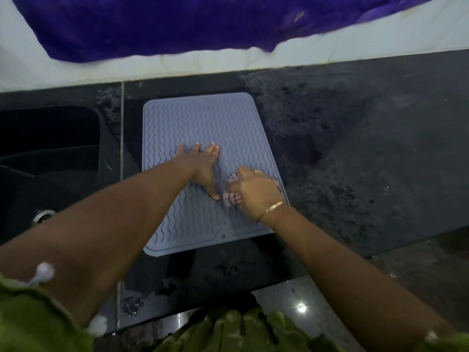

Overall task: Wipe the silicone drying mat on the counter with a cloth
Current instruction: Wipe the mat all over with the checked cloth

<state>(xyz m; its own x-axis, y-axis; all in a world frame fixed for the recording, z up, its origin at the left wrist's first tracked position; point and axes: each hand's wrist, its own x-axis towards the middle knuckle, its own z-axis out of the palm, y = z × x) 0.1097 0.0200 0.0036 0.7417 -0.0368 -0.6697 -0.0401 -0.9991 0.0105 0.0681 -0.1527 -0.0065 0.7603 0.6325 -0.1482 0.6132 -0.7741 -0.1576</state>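
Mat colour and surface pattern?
The silicone drying mat is pale grey-blue with rows of wavy ridges; the head view shows it best.

Grey ribbed mat lies flat; pale cloth bunched on it.

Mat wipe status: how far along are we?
Done: the mat lies flat on the counter and the cloth is in hand. In hand: the left hand presses flat on the mat, fingers spread; the right hand grips the bunched cloth against the mat's right-middle. Left: unclear, since nothing visible separates wiped ridges from unwiped, so coverage can't be judged.
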